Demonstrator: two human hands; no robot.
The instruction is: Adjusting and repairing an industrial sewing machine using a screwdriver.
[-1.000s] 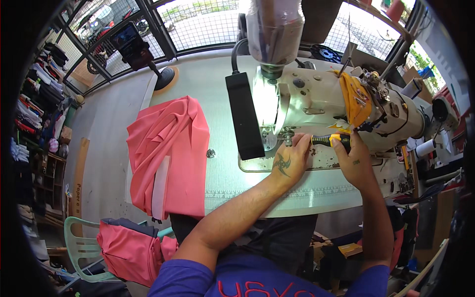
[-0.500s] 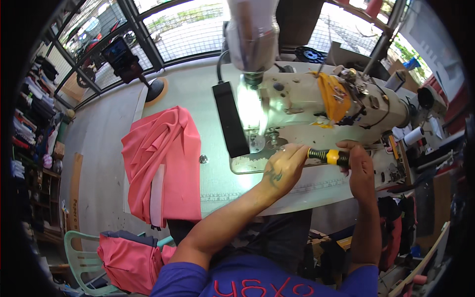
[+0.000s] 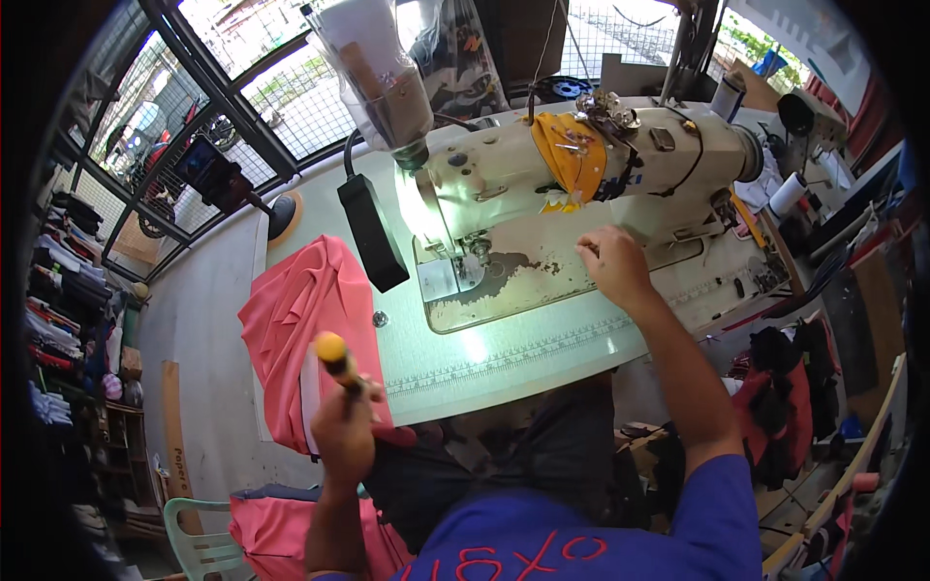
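My left hand [image 3: 346, 431] is closed around a tool with a black-and-yellow handle [image 3: 336, 358]. The handle's yellow end points up and away from me; its other end is hidden in the hand. Just behind that hand lies a folded piece of pink fabric [image 3: 308, 320] on the left of the table. My right hand [image 3: 617, 266] is over the bed of a sewing machine [image 3: 484, 179], its fingers curled together; whether they pinch something small is too hard to see. The machine's needle area is lit, with a bare metal plate [image 3: 513, 290] around it.
A black box-shaped lamp or device [image 3: 373, 232] hangs left of the machine head. A small round metal piece [image 3: 380, 318] rests beside the fabric. A measuring tape [image 3: 542, 355] runs along the table's front. More pink cloth [image 3: 276, 533] lies on a green chair [image 3: 189, 528].
My left hand has swung away from the machine to the lower left, taking the black-and-yellow tool along. My right hand has let go of the tool and moved over the machine bed. The view has shifted.
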